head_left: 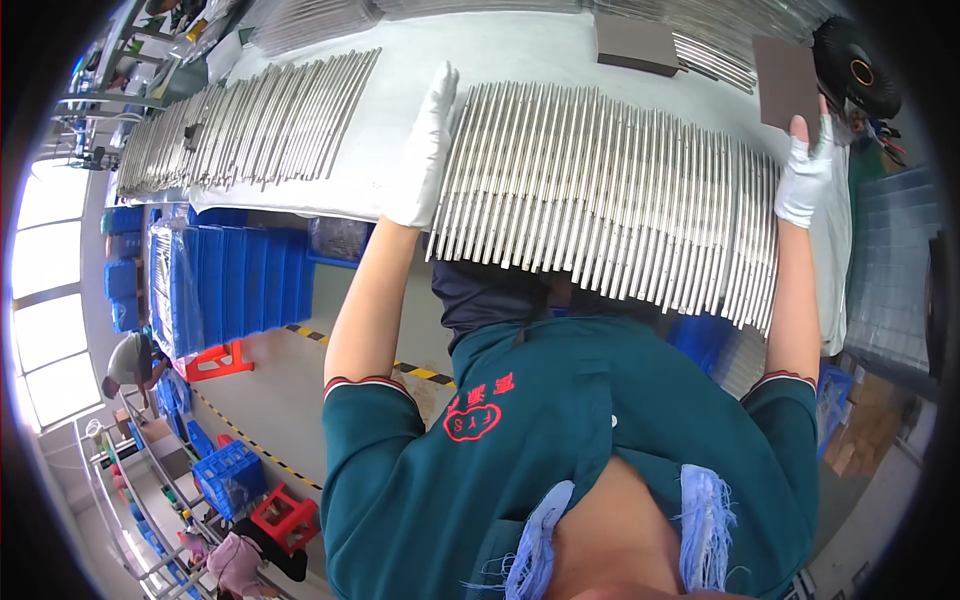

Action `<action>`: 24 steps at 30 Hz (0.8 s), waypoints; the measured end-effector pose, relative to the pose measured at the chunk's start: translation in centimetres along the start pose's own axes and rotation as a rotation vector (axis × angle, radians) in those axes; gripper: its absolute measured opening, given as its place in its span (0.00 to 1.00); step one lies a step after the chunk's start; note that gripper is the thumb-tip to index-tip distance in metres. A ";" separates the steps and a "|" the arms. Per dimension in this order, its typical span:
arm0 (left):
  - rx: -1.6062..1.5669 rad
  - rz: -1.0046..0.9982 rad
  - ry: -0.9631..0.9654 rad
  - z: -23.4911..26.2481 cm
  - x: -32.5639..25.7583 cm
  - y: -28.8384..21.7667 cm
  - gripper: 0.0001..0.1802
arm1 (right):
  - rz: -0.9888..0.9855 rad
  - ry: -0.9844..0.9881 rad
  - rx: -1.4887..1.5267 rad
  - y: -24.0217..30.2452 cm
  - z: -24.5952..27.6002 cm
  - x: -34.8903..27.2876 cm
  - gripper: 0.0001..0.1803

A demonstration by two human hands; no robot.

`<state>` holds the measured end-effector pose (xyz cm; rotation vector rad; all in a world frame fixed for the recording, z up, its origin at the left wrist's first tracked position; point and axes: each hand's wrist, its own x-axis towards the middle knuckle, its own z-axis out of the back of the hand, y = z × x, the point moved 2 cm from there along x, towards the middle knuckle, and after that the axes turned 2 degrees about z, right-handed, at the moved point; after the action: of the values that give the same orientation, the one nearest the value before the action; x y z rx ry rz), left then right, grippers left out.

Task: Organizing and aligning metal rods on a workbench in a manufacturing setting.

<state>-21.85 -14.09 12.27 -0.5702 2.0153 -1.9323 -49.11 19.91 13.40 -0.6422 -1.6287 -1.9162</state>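
Note:
Many slim silvery metal rods lie side by side in a wide row across the near part of the white-covered table, their near ends reaching past its edge. My left hand, in a white glove, lies along the row's left end with its fingers stretched out flat. Beyond the row's right end, my right hand pinches a flat brown rectangular sheet, perhaps sandpaper, between thumb and fingers. That glove leaves at least two fingertips bare. A thick brown block rests behind the rods.
A second row of metal rods covers the table's left side. A few loose rods lie beside the brown block. A round black device stands at the far right. Stacked blue crates are on the floor at left, with people working beyond.

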 end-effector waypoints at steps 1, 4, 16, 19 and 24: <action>0.236 -0.132 0.033 -0.1 0.1 0.0 0.34 | 0.031 0.023 -0.006 0.5 -0.5 -0.2 0.30; 0.262 -0.162 0.045 -0.6 0.1 0.1 0.32 | 0.104 0.099 0.061 1.4 -2.2 -1.4 0.30; 1.348 -0.514 0.228 -5.3 1.9 -0.8 0.35 | 0.098 -0.174 0.069 1.2 0.0 1.7 0.27; 1.340 -0.716 0.223 -6.9 4.6 0.4 0.30 | 0.069 -0.272 -0.007 -1.3 1.6 2.2 0.27; 1.164 -0.613 0.248 -8.6 7.3 1.2 0.20 | -0.085 -0.310 -0.065 -4.4 2.8 2.9 0.26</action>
<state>-32.42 -9.98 12.00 -0.6435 0.4775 -3.1415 -54.19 22.96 12.59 -0.9499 -1.8107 -2.0149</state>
